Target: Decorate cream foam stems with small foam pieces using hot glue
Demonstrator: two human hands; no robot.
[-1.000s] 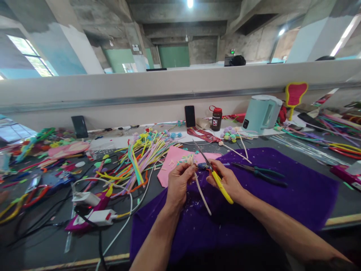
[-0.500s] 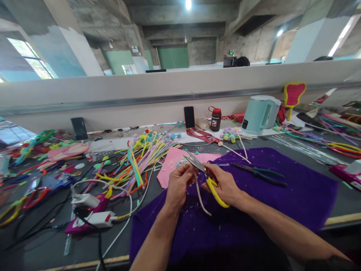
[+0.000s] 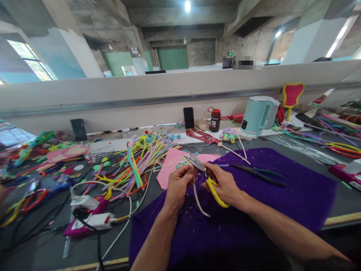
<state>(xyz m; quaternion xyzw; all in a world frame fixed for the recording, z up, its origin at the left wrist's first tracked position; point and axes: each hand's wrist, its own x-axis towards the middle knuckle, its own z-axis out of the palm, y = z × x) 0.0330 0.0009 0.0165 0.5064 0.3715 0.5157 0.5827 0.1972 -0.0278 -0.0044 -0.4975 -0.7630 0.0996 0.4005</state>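
**Over the purple cloth (image 3: 307, 184): two-handed hold**

A cream stem (image 3: 197, 197) is pinched in the closed fingers of the left hand (image 3: 179, 184). Yellow-handled scissors (image 3: 212, 188) are gripped by the curled fingers of the right hand (image 3: 224, 186), blades slightly parted beside the left fingertips.

Two bare forearms converge from the bottom of the view, the left forearm (image 3: 158, 237) rising steeply, the right forearm (image 3: 276, 224) slanting in from the lower right corner. The left hand (image 3: 178, 185) pinches thumb against curled fingers; the right hand (image 3: 225, 185) (just beside it, back upward) grips with bent fingers turned toward its partner.
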